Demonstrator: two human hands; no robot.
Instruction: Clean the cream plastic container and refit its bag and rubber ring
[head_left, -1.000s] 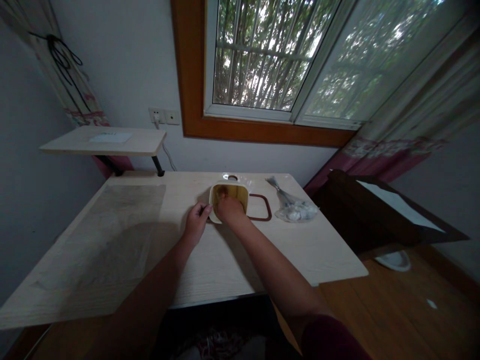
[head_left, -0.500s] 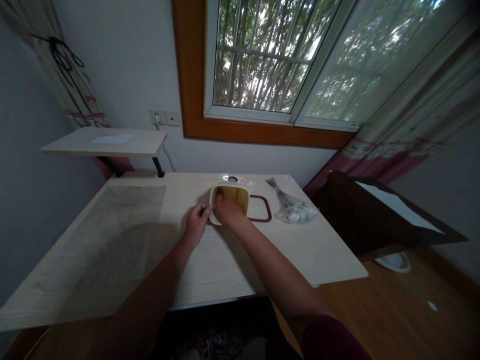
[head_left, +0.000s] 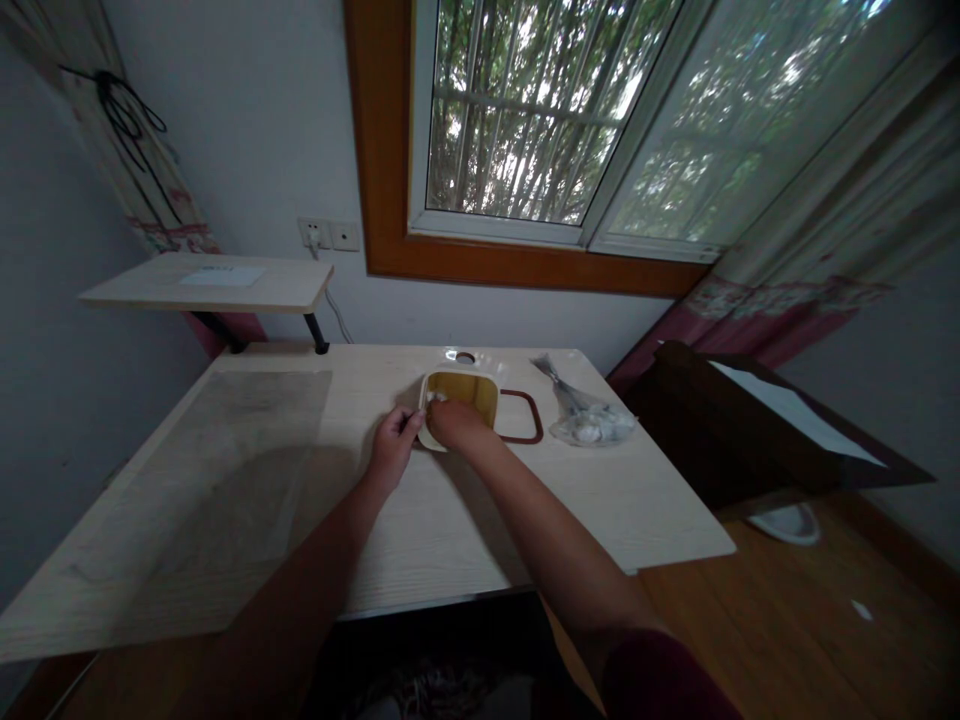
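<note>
A cream square container (head_left: 469, 383) with a yellow inside stands on the light wooden table (head_left: 300, 480). My left hand (head_left: 391, 445) rests closed against its left side, fingers curled at the rim. My right hand (head_left: 452, 422) lies over the container's near left corner, fingers bent inward and pinched on a small white thing (head_left: 433, 398) at the rim. A dark red ring-shaped seal (head_left: 521, 416) lies flat just right of the container. A clear lid (head_left: 465, 355) sits behind it.
A clear plastic bag (head_left: 589, 420) with white pieces lies to the right of the seal. A small raised shelf (head_left: 206, 283) stands at the table's back left. A dark wooden piece (head_left: 750, 430) stands off the table's right edge. Window and curtains are behind.
My right hand has drawn back from deep inside the container toward its near left corner, and a small white thing now shows at its fingertips. My left hand has stayed in place.
</note>
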